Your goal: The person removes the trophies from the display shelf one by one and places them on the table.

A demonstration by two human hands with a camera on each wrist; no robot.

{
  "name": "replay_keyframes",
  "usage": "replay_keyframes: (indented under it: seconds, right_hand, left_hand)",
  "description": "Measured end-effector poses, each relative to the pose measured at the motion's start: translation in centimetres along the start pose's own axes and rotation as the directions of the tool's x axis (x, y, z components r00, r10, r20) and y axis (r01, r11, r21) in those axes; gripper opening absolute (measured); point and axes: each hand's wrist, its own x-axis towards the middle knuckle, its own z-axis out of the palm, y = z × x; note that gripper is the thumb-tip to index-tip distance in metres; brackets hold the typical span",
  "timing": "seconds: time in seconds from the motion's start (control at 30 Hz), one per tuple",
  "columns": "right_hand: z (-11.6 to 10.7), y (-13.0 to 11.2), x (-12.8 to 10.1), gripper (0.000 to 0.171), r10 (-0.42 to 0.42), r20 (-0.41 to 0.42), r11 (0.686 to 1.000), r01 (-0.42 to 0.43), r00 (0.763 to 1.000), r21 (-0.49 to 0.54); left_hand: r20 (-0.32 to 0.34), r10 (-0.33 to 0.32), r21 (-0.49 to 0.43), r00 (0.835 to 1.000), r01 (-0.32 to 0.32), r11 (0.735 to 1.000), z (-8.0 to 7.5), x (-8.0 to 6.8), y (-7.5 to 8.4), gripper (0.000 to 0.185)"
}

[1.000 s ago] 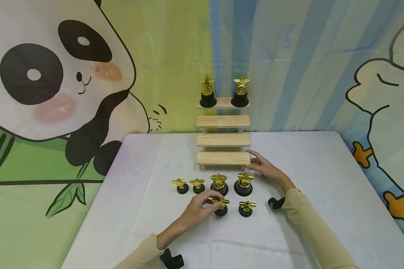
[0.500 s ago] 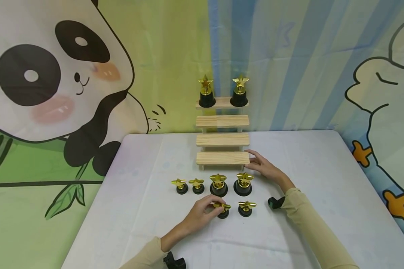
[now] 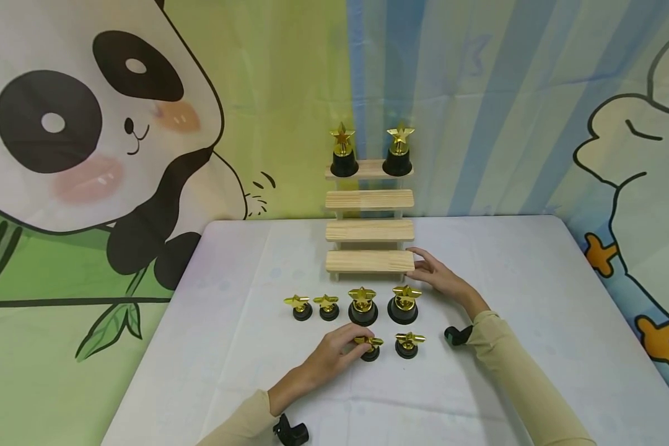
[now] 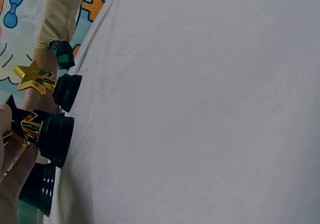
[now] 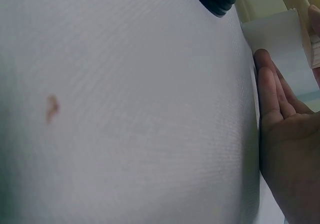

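My left hand [image 3: 329,359] pinches a small gold star trophy [image 3: 370,353] with a black base, gripping it around the star. In the left wrist view that trophy's base [image 4: 56,140] seems to touch or sit just above the cloth. Another small trophy [image 3: 407,348] stands just right of it. My right hand [image 3: 440,275] rests at the right end of the lowest step of a wooden tiered stand [image 3: 370,262]. Its lower fingers [image 5: 269,86] lie fairly straight along the cloth beside the stand's white support [image 5: 280,39]; the rest is partly cut off.
Behind the left hand stand two small trophies [image 3: 300,310] and two larger trophies [image 3: 362,310] in a row. Two tall trophies [image 3: 343,152] occupy the stand's top step. White cloth [image 3: 479,248] covers the table; a printed curtain [image 3: 290,93] hangs behind.
My left hand and the small trophy in it have shifted slightly right and toward the front edge, mostly in the earlier half second. The right hand stays put.
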Motion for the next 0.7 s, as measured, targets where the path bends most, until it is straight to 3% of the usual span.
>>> replay_keyframes:
  seconds: [0.27, 0.53, 0.7]
  right_hand:
    - [0.0, 0.0, 0.0, 0.074, -0.001, 0.006, 1.000, 0.001, 1.000, -0.014]
    - [0.0, -0.1, 0.0, 0.077, 0.009, 0.000, 1.000, -0.009, 1.000, -0.015]
    - [0.0, 0.0, 0.0, 0.074, 0.001, 0.002, 1.000, -0.001, 1.000, -0.020]
  left_hand:
    - [-0.031, 0.014, 0.159, 0.999, -0.009, 0.987, -1.3, 0.0, 1.0, 0.040]
    - [-0.084, 0.010, 0.050, 0.996, -0.006, 0.999, -5.0, 2.5, 2.1, 0.034]
    - [-0.130, -0.089, -0.052, 0.988, 0.082, 0.995, -7.3, 4.9, 2.6, 0.027]
